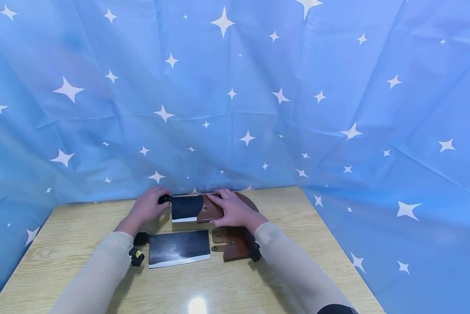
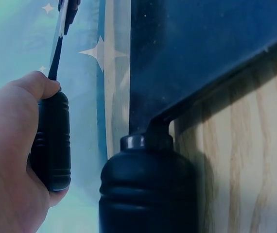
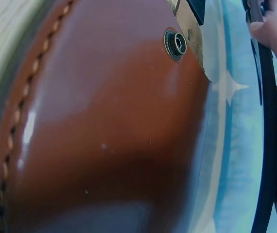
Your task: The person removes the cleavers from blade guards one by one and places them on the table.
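Note:
At the back of the table, my left hand (image 1: 150,207) grips the black handle (image 2: 55,141) of a cleaver (image 1: 185,206). The cleaver's dark blade, bright along its near edge, is partly inside a brown leather sheath (image 1: 211,212). My right hand (image 1: 235,212) holds that sheath, thumb on the near side and fingers over the top. Nearer me a second cleaver (image 1: 180,247) lies flat, its black handle (image 2: 148,194) pointing left under my left wrist. Right of its blade rests a second brown sheath (image 3: 109,111) with a metal snap and stitched edge, partly covered by my right wrist.
The pale wood table (image 1: 81,261) ends at the back against a blue star-patterned cloth (image 1: 219,87), which also hangs along both sides. Both wrists carry small black cameras, the left camera (image 1: 136,256) close to the nearer cleaver's handle.

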`<act>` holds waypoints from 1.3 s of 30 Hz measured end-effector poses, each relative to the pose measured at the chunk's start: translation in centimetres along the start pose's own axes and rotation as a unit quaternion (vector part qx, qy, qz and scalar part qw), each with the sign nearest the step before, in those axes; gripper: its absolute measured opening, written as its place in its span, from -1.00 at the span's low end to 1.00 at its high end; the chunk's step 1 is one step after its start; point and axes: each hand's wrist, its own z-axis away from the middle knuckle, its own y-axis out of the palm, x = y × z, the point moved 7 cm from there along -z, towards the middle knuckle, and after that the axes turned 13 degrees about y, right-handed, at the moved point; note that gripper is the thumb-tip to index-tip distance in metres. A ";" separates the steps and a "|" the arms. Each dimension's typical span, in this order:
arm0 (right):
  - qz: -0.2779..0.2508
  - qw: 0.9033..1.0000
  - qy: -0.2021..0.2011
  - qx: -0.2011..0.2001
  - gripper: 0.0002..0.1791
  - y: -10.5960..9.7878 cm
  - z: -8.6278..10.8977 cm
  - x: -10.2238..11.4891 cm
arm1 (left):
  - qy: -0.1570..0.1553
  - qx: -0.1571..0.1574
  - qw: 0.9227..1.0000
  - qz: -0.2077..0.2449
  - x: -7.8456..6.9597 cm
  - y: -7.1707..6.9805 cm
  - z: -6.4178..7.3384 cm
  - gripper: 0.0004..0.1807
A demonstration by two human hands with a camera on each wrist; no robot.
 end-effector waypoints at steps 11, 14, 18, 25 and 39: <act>0.011 1.000 0.005 0.005 0.13 0.1 -0.1 -0.5 | 0.003 0.001 1.000 0.005 0.1 -0.3 0.2 -0.65; 0.014 1.000 0.006 0.003 0.13 -0.1 -0.1 -0.5 | 0.003 -0.003 1.000 0.007 0.3 -0.4 0.3 -0.67; 0.015 1.000 0.001 -0.004 0.12 -0.3 -0.1 -0.4 | 0.007 -0.005 1.000 0.004 0.6 -0.4 0.4 -0.68; 0.012 1.000 0.004 0.002 0.12 -0.1 0.1 -0.5 | 0.014 -0.003 1.000 0.003 0.6 -0.4 0.6 -0.67; 0.021 1.000 -0.004 0.002 0.12 0.0 0.1 -1.0 | 0.014 -0.006 1.000 0.000 1.1 -0.4 0.8 -0.69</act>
